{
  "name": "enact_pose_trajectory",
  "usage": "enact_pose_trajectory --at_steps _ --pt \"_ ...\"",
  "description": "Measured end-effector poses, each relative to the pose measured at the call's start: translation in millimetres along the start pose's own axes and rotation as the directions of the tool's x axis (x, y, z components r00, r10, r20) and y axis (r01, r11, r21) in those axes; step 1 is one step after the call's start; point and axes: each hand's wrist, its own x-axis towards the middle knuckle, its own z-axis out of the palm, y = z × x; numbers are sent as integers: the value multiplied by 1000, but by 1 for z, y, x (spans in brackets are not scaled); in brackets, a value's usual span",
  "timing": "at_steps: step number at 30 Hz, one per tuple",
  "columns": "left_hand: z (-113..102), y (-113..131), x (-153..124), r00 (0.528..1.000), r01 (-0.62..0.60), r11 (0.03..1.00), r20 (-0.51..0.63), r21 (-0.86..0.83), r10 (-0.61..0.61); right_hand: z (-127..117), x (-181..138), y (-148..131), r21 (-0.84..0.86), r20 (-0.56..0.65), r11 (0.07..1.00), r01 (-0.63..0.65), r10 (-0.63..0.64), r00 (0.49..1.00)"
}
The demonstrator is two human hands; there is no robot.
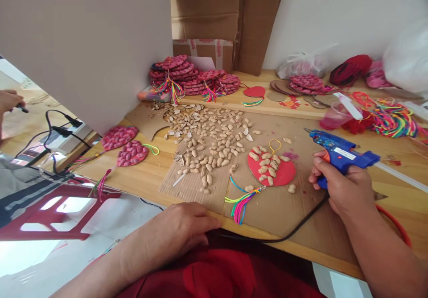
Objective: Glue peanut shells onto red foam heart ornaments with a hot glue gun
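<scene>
My right hand [347,186] is wrapped around the handle of a blue hot glue gun [344,153], its nozzle pointing left and a white glue stick [403,175] coming out of its back. A black cord hangs from the handle. Left of the gun lies a red heart [284,173] with several unshelled peanuts [272,172] on its left half. A yellow loop [275,145] tops it, and a multicoloured tassel [241,202] hangs from its bottom. My left hand [187,226] rests at the table's front edge, back up, with nothing visible in it and its fingers loosely extended.
A heap of loose peanuts [214,137] spreads over cardboard [310,209]. Pink peanut-covered pieces lie at the left [133,153] and are stacked at the back. Coloured yarn [394,118] and a pink-stained cup [335,114] stand right. Another person's hand [10,101] shows far left.
</scene>
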Motion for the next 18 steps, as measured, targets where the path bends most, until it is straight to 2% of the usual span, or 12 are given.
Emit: enact_pose_trajectory --at_steps 4,6,8,13,15,18 --pt "-5 -1 -4 1000 -15 999 -14 -43 15 1 1 2 -9 -7 1000 9 -9 1000" --pt "-7 -4 -4 998 -25 999 -65 -46 22 0 3 4 -20 -36 1000 10 -10 999" --pt "-10 -10 -4 987 -22 999 -163 -26 17 0 5 6 -49 -72 999 10 -13 997" --pt "-17 -31 -4 892 74 991 -452 112 -16 2 5 8 -111 -129 993 42 -56 990" --pt "-18 -36 -3 858 107 985 -513 136 -22 2 5 9 -117 -129 991 62 -77 989" --pt "-17 -41 1 837 105 985 -547 140 -11 1 5 10 -118 -108 987 111 -124 986"
